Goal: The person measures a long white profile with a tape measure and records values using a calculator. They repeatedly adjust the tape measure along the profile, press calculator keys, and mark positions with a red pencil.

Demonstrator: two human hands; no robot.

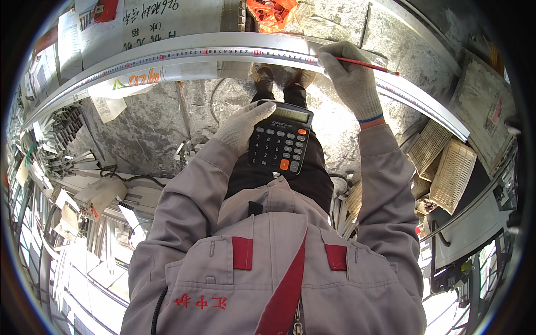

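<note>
My left hand (244, 126), in a pale knitted glove, grips a black calculator (268, 153) by its left side, thumb over the top corner beside the display. Its keys face up. My right hand (349, 75), gloved the same way, pinches a slim red pencil (365, 64) that points left across the far side. The pencil's left end lies at a long white metal profile (223, 43) that bends across the view. Along the profile runs a measuring tape (234, 51) with black and red marks, partly covered by my right hand.
Cardboard (162, 28) with handwriting lies behind the profile at far left, an orange plastic bag (272, 14) at the far middle. Woven baskets (451, 176) stand at right near a flat board (474, 111). Cut metal pieces (61, 128) are heaped at left. A dark cable (134, 177) lies near them.
</note>
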